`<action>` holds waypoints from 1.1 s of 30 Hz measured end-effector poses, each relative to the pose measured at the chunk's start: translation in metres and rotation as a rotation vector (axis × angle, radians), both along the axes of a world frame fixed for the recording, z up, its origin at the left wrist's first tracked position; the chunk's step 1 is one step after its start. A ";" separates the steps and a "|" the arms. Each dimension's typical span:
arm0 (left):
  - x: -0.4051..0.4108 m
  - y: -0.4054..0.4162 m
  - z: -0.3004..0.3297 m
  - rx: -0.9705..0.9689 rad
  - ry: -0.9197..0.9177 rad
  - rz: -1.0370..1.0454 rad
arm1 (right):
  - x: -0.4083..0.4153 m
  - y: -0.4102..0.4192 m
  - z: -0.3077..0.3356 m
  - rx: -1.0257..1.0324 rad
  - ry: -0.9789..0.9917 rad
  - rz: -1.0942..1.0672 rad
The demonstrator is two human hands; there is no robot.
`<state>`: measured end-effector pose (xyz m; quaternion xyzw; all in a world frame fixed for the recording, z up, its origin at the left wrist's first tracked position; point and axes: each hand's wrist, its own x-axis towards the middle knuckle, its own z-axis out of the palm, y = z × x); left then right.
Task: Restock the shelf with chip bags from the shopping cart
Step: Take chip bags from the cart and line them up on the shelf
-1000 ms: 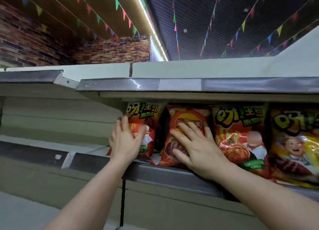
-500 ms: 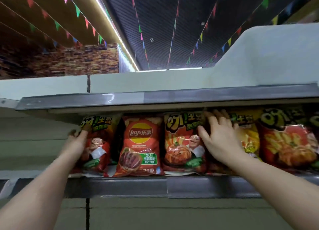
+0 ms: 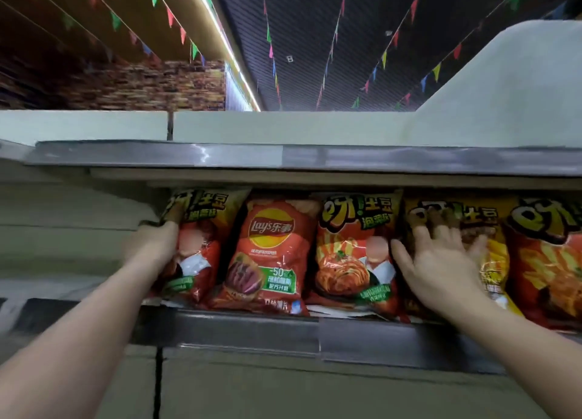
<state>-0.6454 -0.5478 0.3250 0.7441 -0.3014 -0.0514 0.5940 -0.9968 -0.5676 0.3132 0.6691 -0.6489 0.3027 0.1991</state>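
Coloured pennant strings [image 3: 333,37] overhead; brick wall [image 3: 132,85] behind.

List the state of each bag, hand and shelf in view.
Leftmost bag: upright, left edge gripped by left hand.
Lay's bag: upright, untouched.
Middle bag: upright, untouched.
Yellow bag: upright, pressed by right hand.
Rightmost bag: upright, partly out of frame.
Left hand: holding the bag's edge.
Right hand: flat, fingers spread.
Shelf: holds one row of bags.

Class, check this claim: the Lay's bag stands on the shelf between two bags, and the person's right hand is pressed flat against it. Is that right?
Not quite. In the head view the Lay's bag does stand between two bags, but no hand touches it. The right hand is pressed flat against the yellow bag further right; the left hand holds the leftmost bag.
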 end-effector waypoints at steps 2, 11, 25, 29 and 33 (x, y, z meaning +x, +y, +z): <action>0.014 -0.004 0.001 -0.036 0.077 -0.144 | 0.006 0.002 0.002 -0.026 0.031 0.028; 0.036 0.018 -0.007 -0.146 0.252 -0.586 | 0.096 0.016 0.006 -0.027 0.355 0.502; -0.005 0.026 0.012 -0.262 0.297 -0.654 | 0.102 0.004 0.022 0.147 0.523 0.528; 0.034 0.001 0.002 -0.278 0.415 -0.752 | 0.121 0.017 0.022 0.008 0.531 0.613; 0.049 -0.004 -0.001 -0.203 0.384 -0.751 | 0.168 0.022 0.014 -0.071 0.620 0.774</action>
